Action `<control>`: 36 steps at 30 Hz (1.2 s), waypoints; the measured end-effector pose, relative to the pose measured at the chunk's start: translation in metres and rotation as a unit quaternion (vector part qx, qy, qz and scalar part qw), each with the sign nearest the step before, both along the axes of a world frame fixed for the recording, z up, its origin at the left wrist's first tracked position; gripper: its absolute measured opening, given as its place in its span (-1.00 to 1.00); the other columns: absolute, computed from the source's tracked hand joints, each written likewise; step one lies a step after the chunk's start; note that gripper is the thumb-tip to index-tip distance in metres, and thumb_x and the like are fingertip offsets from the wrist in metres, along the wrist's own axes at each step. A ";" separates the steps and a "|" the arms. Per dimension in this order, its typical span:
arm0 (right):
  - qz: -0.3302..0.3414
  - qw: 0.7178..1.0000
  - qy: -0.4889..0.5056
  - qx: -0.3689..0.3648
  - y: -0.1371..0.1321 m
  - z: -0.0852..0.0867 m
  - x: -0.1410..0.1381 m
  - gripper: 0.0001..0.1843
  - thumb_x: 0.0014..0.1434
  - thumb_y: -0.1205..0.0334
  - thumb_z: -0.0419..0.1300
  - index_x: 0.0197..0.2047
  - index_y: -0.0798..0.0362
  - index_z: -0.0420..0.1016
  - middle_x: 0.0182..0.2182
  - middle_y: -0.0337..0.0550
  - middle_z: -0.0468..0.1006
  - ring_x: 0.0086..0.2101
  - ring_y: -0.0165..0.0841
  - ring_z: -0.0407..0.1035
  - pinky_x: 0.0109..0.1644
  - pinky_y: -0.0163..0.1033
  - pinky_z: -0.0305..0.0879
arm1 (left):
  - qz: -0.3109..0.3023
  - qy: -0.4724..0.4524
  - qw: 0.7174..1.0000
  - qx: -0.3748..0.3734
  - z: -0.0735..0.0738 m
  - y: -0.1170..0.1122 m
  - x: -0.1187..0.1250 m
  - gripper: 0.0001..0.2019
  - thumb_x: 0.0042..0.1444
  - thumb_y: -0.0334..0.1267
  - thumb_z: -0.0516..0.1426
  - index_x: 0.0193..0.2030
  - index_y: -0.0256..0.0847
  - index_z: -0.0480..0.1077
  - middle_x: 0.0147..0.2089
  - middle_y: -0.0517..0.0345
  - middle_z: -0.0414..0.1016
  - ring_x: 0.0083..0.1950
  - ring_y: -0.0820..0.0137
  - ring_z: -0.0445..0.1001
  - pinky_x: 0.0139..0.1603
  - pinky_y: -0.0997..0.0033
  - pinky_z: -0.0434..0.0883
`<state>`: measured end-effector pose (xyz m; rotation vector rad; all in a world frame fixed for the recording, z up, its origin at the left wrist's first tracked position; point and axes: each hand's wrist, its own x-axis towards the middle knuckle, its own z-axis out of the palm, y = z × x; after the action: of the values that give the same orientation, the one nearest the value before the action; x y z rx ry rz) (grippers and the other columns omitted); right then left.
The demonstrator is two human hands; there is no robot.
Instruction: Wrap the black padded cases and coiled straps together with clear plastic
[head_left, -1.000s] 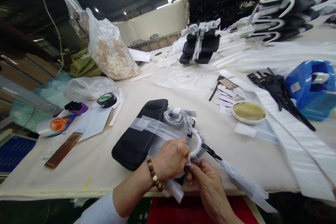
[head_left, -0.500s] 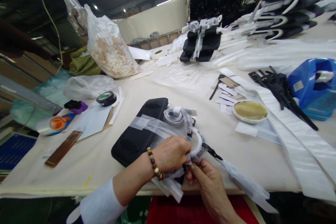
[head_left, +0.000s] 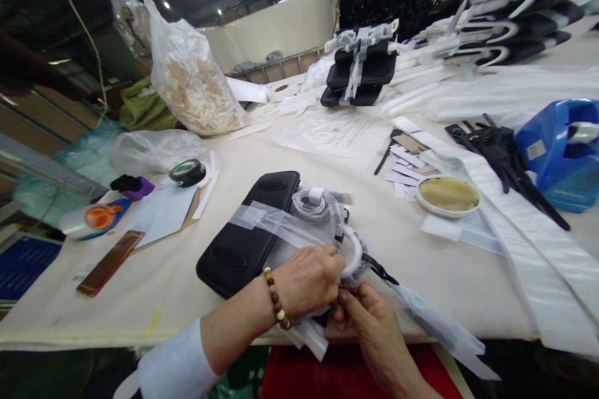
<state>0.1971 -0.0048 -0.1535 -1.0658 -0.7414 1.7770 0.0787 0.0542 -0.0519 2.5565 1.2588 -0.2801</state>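
Note:
A black handbag (head_left: 248, 234) lies flat near the table's front edge, bound with white paper strips. Its curved handle (head_left: 353, 252) is wrapped in white and sticks out to the right. My left hand (head_left: 306, 280), with a bead bracelet on the wrist, is closed over the white wrapping at the bag's near end. My right hand (head_left: 369, 318) pinches the wrapping just under the handle, fingertips touching the left hand. A black strap end (head_left: 379, 269) and a white paper strip (head_left: 440, 327) trail off to the right.
A white dish of yellowish paste (head_left: 447, 194) sits right of the bag, with a blue tape dispenser (head_left: 561, 153) and black straps (head_left: 505, 159) beyond. A tape roll (head_left: 187, 173), a glue bottle (head_left: 91, 219) and a ruler (head_left: 110, 262) lie left. Wrapped bags (head_left: 360, 72) are stacked at the back.
Both hands stay on the wrapping at the handle with only small finger shifts. The view has tilted slightly, so everything sits a little higher in the picture.

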 end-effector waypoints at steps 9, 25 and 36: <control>0.017 0.999 0.023 -0.034 0.000 0.004 0.001 -0.64 -0.02 -0.04 0.24 -0.45 0.10 0.32 -0.70 -0.33 0.41 -0.67 -0.53 0.22 -0.57 -0.41 0.11 | -0.009 -0.019 0.999 0.032 -0.009 -0.005 -0.001 -0.92 0.00 -0.43 0.00 -0.43 -0.23 0.28 -0.39 0.14 0.38 -0.43 0.40 0.36 -0.47 0.44 0.22; -0.008 0.990 0.054 -0.128 0.008 0.023 -0.001 -0.58 -0.29 -0.05 0.34 -0.61 0.10 0.29 -0.77 -0.32 0.32 -0.73 -0.56 0.12 -0.63 -0.43 -0.01 | -0.014 0.018 1.000 0.012 -0.009 -0.010 0.005 -0.87 0.09 -0.45 -0.02 -0.38 -0.26 0.33 -0.39 0.09 0.37 -0.36 0.34 0.38 -0.37 0.41 0.32; 0.019 0.984 0.107 -0.138 0.018 0.036 0.010 -0.89 -0.35 0.33 0.17 -0.69 0.12 0.26 -0.73 -0.32 0.26 -0.66 -0.58 0.07 -0.60 -0.43 -0.07 | -0.017 0.019 1.000 0.005 -0.011 -0.013 0.005 -0.88 0.07 -0.47 -0.01 -0.37 -0.26 0.33 -0.35 0.09 0.36 -0.32 0.36 0.37 -0.33 0.42 0.32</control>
<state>0.2075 0.0129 -0.1174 -1.0219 -0.3929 2.0319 0.0832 0.0410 -0.0628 2.5949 1.2337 -0.3330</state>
